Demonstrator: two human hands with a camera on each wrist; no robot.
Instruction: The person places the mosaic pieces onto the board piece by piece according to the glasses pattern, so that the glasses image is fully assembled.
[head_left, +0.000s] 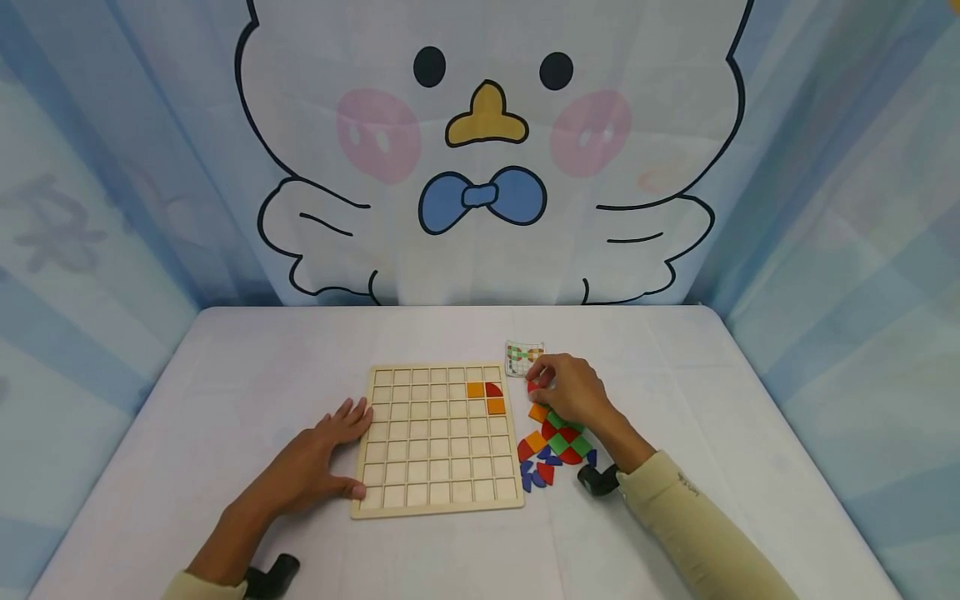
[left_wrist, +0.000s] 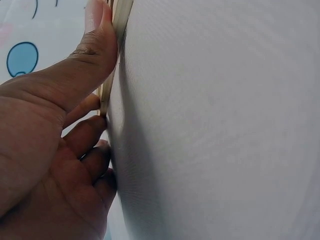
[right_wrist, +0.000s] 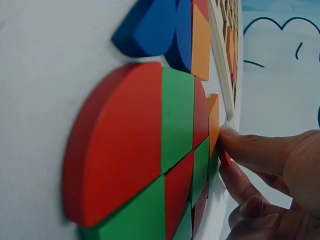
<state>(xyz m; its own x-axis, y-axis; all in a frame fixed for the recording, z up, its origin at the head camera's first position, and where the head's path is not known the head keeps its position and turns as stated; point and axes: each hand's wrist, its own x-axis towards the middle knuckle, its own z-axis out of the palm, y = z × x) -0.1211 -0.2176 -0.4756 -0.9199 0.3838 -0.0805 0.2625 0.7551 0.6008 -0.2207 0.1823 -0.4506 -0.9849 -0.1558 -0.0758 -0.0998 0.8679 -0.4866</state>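
Observation:
My left hand (head_left: 318, 457) rests at the left edge of a pale wooden grid board (head_left: 420, 512), fingers and thumb spread and touching its side. In the left wrist view the thumb (left_wrist: 92, 55) lies along the board's edge. Between the thumb and fingers of my right hand (head_left: 572, 390) is a small red piece (right_wrist: 224, 157), pinched right of the board. Two orange squares and a red quarter-round piece (head_left: 493, 390) sit in cells at the board's upper right. Below the right hand lies a cluster of green squares (right_wrist: 177, 110) and red rounded pieces (right_wrist: 117, 145).
A small printed pattern card (head_left: 519, 360) lies beyond the board's upper right corner, beside the right hand. Orange squares (head_left: 536, 442) and several blue petal-shaped pieces (head_left: 538, 479) are scattered along the board's right side. A cartoon-printed curtain (head_left: 480, 267) hangs behind the white table (head_left: 262, 350).

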